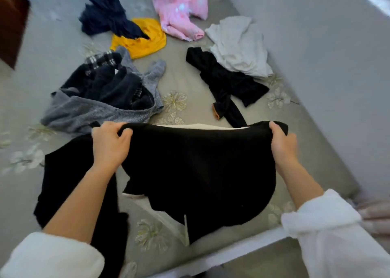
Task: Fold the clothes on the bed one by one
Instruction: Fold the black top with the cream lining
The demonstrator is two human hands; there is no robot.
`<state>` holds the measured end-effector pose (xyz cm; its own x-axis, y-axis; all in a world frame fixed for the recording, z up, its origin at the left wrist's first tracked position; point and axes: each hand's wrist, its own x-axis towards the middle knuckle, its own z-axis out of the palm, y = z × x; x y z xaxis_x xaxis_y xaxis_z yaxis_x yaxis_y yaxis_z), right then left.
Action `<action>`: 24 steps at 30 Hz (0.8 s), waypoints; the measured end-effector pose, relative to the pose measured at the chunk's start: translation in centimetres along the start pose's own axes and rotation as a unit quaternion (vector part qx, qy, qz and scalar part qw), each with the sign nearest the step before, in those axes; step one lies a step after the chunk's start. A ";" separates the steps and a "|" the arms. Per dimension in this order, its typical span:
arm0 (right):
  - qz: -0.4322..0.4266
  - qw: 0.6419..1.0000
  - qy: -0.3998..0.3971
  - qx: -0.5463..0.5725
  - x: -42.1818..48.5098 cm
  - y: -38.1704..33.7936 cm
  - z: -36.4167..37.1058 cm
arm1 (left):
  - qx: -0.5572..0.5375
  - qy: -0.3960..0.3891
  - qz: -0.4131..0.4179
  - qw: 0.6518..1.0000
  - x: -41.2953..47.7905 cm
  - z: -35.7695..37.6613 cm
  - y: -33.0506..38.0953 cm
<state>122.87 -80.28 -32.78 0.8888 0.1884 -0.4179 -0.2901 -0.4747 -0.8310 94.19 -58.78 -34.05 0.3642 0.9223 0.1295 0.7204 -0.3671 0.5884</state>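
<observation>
A black garment with a pale lining hangs stretched between my two hands above the near end of the bed. My left hand grips its top edge on the left, and my right hand grips the top edge on the right. One black part of it trails down under my left forearm onto the sheet. Unfolded clothes lie further up the bed: a grey and dark pile, a black piece, a white piece, a yellow piece, a navy piece and a pink piece.
The bed has a grey-green floral sheet. A grey wall runs along its right side. A dark wooden piece of furniture stands at the far left. The bed's near edge is just below the hanging garment.
</observation>
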 end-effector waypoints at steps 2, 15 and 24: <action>-0.072 0.997 -0.004 0.023 -1.8 -4.7 -0.7 | -0.024 0.060 0.003 0.998 0.9 -3.2 1.8; -0.399 0.913 0.001 0.079 -8.9 -18.8 -10.2 | -0.384 0.314 0.038 0.867 -1.1 -13.5 11.4; -0.130 0.974 -0.133 0.129 1.3 -23.5 -5.3 | -0.321 0.198 -0.134 0.916 8.2 -10.3 13.4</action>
<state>132.77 -73.37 -11.85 0.8305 0.5059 -0.2330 -0.1772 -0.1566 -0.9716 100.76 -54.87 -16.86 -0.1084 0.9873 0.1164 0.2102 -0.0917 0.9733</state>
